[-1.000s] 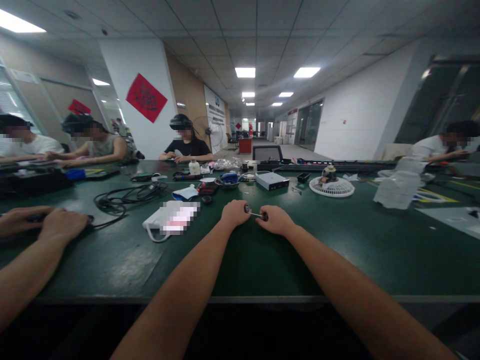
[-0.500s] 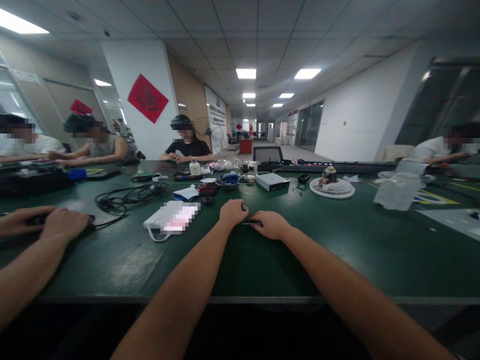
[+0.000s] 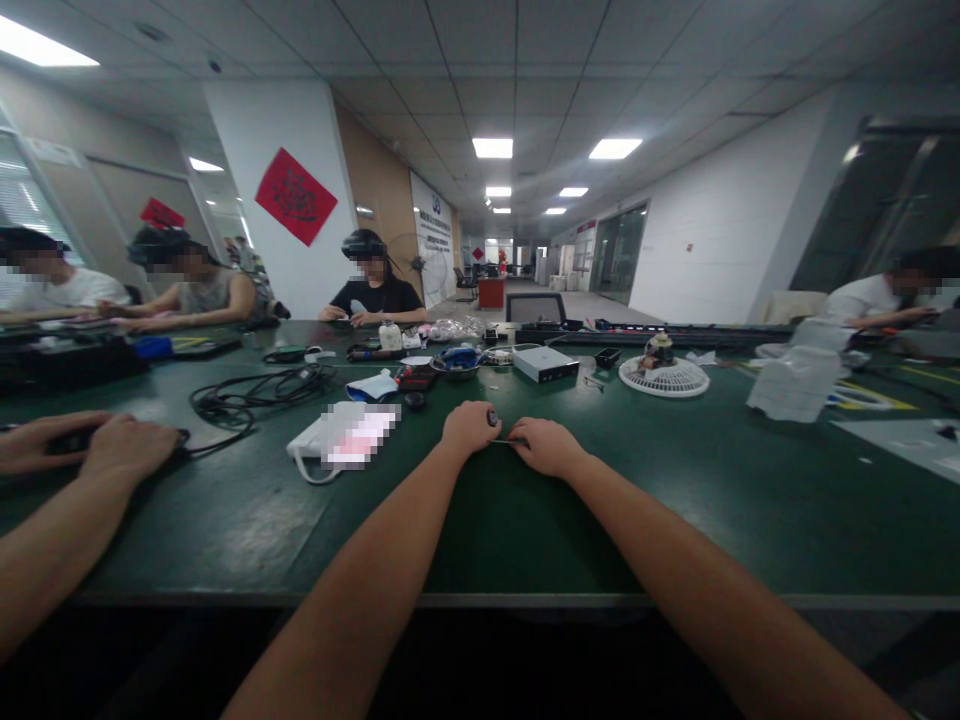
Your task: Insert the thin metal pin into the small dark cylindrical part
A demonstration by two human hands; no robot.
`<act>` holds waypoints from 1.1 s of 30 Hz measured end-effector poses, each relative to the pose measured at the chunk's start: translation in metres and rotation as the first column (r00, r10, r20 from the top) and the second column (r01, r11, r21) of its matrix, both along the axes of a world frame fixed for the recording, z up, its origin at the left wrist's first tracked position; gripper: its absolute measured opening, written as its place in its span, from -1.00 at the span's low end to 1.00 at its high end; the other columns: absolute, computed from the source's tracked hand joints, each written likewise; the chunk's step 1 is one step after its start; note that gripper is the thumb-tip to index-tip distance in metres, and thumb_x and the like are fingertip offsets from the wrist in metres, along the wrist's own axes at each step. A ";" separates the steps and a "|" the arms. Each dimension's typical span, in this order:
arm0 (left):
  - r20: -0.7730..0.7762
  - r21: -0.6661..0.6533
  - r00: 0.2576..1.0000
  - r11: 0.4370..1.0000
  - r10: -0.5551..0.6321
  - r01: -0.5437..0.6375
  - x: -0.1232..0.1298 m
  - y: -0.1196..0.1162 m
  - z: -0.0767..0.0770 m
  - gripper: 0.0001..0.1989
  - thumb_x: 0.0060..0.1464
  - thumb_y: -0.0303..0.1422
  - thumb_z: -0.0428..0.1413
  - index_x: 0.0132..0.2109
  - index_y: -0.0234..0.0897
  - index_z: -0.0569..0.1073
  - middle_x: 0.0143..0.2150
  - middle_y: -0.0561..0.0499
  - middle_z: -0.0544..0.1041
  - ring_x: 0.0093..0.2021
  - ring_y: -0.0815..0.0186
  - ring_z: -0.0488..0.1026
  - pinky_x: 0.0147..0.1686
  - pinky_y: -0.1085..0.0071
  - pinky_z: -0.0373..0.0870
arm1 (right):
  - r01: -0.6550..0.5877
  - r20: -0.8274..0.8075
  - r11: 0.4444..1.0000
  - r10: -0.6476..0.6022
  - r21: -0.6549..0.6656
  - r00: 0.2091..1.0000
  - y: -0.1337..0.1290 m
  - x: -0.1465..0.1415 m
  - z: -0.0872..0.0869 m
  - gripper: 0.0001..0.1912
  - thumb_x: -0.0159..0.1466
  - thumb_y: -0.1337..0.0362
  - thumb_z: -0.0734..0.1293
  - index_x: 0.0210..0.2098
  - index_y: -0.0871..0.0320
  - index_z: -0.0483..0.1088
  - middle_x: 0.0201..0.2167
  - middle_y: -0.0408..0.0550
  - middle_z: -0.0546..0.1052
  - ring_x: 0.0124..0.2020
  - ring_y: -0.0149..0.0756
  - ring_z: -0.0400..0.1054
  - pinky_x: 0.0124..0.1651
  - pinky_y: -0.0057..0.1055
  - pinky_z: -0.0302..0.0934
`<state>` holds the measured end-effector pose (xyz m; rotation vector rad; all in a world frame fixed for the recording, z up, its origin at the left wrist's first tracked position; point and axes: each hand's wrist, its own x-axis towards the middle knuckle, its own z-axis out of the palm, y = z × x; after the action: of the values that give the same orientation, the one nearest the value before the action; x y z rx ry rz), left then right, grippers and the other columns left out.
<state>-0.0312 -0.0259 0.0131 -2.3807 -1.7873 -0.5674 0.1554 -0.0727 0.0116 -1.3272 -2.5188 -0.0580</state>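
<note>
My left hand (image 3: 469, 428) is closed round a small dark thing whose round end (image 3: 492, 416) shows at the thumb side. The rest of it is hidden in the fist, so its kind is unclear. Just to the right, my right hand (image 3: 547, 446) has its fingers bent and pinched on a thin metal rod (image 3: 508, 441). This rod lies level and bridges the small gap between both hands, low over the green table (image 3: 517, 540). Whether it touches the dark thing cannot be made out.
Left of my hands lie a white pouch-like thing with a strap (image 3: 315, 440), a small black round piece (image 3: 414, 400) and coiled black cable (image 3: 259, 395). Beyond are a grey drive box (image 3: 544, 364) and a white fan grille (image 3: 664, 378). A co-worker's hands (image 3: 127, 450) work at far left.
Both hands have shifted slightly to the right. The thin rod has moved up a little with them, and less of it shows between the hands.
</note>
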 end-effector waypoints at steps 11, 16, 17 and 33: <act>-0.011 0.002 1.000 1.000 -0.002 0.002 -0.001 0.000 -0.001 -0.67 0.12 -0.08 0.08 -0.16 -0.17 0.60 -0.16 -0.11 0.64 -0.14 0.09 0.57 -0.14 0.29 0.48 | 0.176 -0.005 0.984 -0.176 -0.037 0.984 0.000 0.003 0.002 -0.61 0.36 0.34 0.16 0.02 0.00 0.53 0.08 -0.04 0.51 0.01 -0.17 0.45 0.06 -0.32 0.26; -0.011 0.005 1.000 1.000 0.000 0.000 -0.001 0.000 0.000 -0.66 0.12 -0.08 0.08 -0.14 -0.16 0.60 -0.16 -0.09 0.64 -0.12 0.09 0.57 -0.12 0.29 0.49 | 0.322 -0.037 0.945 -0.324 -0.059 0.945 0.002 0.006 0.000 -0.57 0.37 0.36 0.11 0.07 0.01 0.50 0.12 0.03 0.48 0.01 -0.12 0.45 0.06 -0.26 0.26; -0.012 0.004 1.000 1.000 -0.001 0.001 -0.001 0.000 -0.001 -0.66 0.12 -0.08 0.08 -0.13 -0.16 0.60 -0.15 -0.09 0.64 -0.11 0.10 0.57 -0.12 0.29 0.49 | 0.355 -0.045 0.932 -0.358 -0.069 0.933 0.003 0.008 0.000 -0.56 0.36 0.36 0.11 0.08 0.00 0.50 0.11 0.04 0.48 0.01 -0.10 0.46 0.05 -0.24 0.27; -0.021 -0.039 1.000 0.999 -0.006 0.006 -0.001 0.002 0.000 -0.50 0.15 0.09 0.00 -0.16 -0.22 0.58 -0.15 -0.16 0.62 -0.11 0.06 0.56 -0.12 0.25 0.48 | 0.535 -0.180 0.830 -0.556 -0.158 0.811 0.021 0.023 -0.006 -0.59 0.34 0.34 0.17 0.09 0.02 0.48 0.06 0.10 0.52 -0.02 -0.04 0.49 -0.02 -0.21 0.31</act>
<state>-0.0320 -0.0244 0.0130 -2.4089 -1.7996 -0.5106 0.1780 -0.0514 0.0059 -1.9465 -1.9055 0.0922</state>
